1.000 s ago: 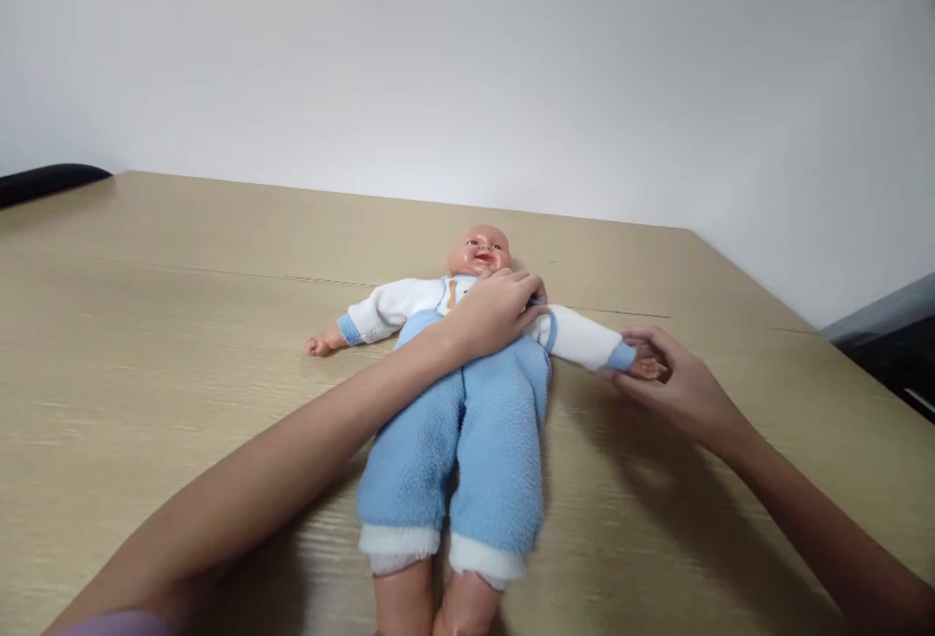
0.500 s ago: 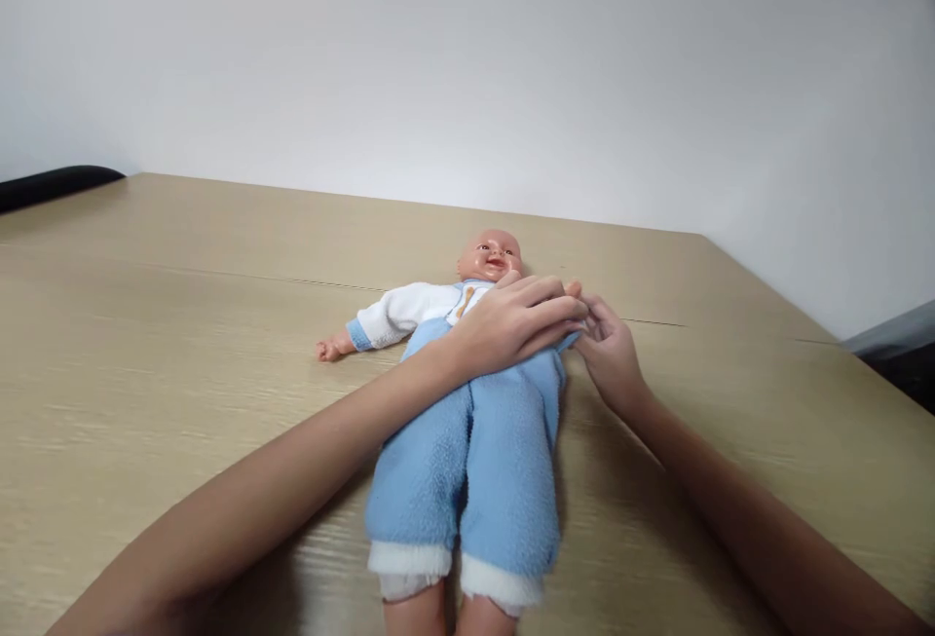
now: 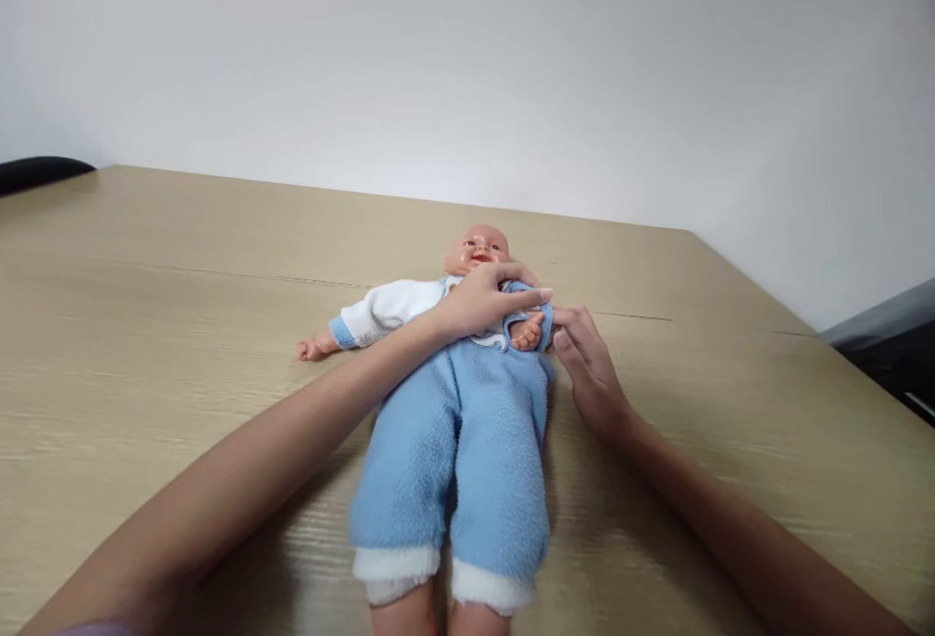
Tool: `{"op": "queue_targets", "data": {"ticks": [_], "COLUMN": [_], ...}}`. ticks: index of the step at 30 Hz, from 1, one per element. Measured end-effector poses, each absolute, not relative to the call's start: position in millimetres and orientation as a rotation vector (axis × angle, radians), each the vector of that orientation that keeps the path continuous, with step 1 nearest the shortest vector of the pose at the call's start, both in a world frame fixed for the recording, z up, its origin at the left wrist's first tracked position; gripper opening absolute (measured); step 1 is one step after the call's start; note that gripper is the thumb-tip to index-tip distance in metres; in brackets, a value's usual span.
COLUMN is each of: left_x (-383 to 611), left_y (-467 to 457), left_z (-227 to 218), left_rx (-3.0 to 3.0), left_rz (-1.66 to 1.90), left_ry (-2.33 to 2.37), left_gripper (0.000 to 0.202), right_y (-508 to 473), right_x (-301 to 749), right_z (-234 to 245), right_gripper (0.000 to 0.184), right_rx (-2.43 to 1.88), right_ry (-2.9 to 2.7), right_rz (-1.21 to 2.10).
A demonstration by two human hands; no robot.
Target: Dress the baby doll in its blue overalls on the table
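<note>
A baby doll [image 3: 478,246] in a blue fleece outfit [image 3: 501,441] lies on its back, its head away from me. My left hand [image 3: 489,300] reaches across its chest, thumb and fingers gripping blue cloth at the shoulder on the right side. The doll's small hand [image 3: 527,332] pokes out there, ringed by blue-edged fabric. On the right, my right hand [image 3: 590,363] has its thumb and fingertips closed at the edge of that same cloth. The doll's other arm, in a white sleeve [image 3: 391,310] with a blue cuff, stretches out to the left.
The doll rests on a light wooden table [image 3: 219,237] with a seam running across it. A pale wall [image 3: 438,71] stands behind. Dark objects show past the table at the left edge [image 3: 44,173] and the right edge [image 3: 891,373].
The doll's small hand, mostly covered before, now shows below my left fingers. My left hand has shifted up and left, my right hand slightly down and left. The view has moved a little.
</note>
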State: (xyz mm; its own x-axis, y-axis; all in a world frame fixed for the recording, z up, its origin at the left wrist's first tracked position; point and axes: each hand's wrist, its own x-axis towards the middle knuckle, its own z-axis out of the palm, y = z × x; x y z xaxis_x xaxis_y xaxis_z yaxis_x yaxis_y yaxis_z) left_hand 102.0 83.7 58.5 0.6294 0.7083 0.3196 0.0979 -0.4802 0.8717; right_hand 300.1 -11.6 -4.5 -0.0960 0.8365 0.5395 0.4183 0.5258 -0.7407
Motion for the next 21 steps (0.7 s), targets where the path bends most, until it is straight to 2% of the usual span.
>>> {"op": "queue_targets", "data": {"ticks": [2,5,9,15,21], "left_x": [101.5,102.5,104.5,102.9,104.3], "left_y": [86.3,81.1,74.0,80.1,89.7], "left_z": [55.4,54.2,57.3,55.0,45.2], "left_rx": [1.989,2.125,2.267,2.265,2.168], "left_rz": [0.812,0.802,0.726,0.698,0.775], "left_ry": [0.677,0.827,1.006,1.022,0.953], "left_gripper": [0.042,0.041,0.031,0.015,0.017], "right_y": [-13.4,-13.2,-4.6,7.6,29.6], "right_x": [296.6,291.6,292.2,306.1,304.8], "right_z": [-6.6,-10.4,-16.7,-29.5,-35.7], "right_gripper": [0.032,0.029,0.030,0.030,0.042], "right_rx": [-1.089,-1.039,-0.913,-1.090,-1.128], "right_ry": [-1.595,-1.250,-0.906,-0.987,-1.045], "right_rz": [0.570,0.895,1.254,1.144,1.171]}}
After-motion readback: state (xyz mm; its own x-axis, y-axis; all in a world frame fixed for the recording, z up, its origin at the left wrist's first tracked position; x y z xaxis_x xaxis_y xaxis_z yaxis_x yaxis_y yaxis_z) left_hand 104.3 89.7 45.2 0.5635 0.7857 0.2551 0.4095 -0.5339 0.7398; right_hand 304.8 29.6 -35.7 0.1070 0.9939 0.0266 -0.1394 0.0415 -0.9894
